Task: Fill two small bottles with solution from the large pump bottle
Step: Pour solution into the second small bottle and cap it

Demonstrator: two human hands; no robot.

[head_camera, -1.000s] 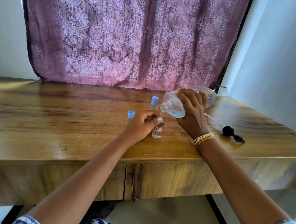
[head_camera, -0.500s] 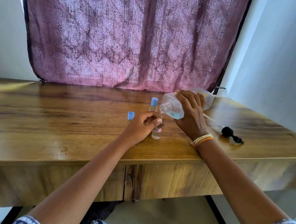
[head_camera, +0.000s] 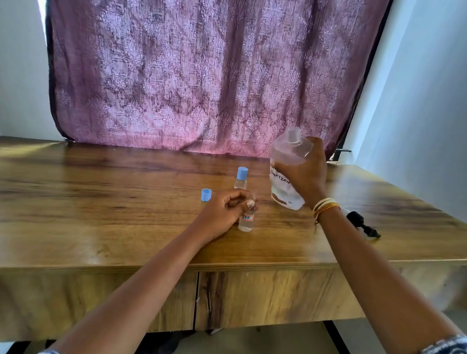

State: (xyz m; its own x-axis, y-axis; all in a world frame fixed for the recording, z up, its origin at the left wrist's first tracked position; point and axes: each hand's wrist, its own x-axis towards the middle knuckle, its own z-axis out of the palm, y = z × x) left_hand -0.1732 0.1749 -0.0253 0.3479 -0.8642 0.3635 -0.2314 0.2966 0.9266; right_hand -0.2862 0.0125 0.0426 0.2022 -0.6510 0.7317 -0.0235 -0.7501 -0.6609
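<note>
My right hand (head_camera: pixel 306 175) grips the large clear bottle (head_camera: pixel 286 170), which is nearly upright with its open neck up and its base just above the table; a label on it reads "SOLUTION". My left hand (head_camera: pixel 223 211) holds a small uncapped clear bottle (head_camera: pixel 246 219) upright on the table, left of the large one. Its loose blue cap (head_camera: pixel 206 195) stands on the table behind my left hand. A second small bottle (head_camera: pixel 240 179) with a blue cap on stands just behind. The black pump head (head_camera: pixel 362 223) lies on the table, partly hidden by my right forearm.
The wooden table (head_camera: pixel 92 212) has a front edge close to me with drawers below. A purple patterned curtain (head_camera: pixel 206 69) hangs behind it. A white wall (head_camera: pixel 428 110) stands close on the right.
My right hand has swung the large bottle from tilted over the small bottle's mouth to nearly upright and moved it right. My left hand still holds the small bottle.
</note>
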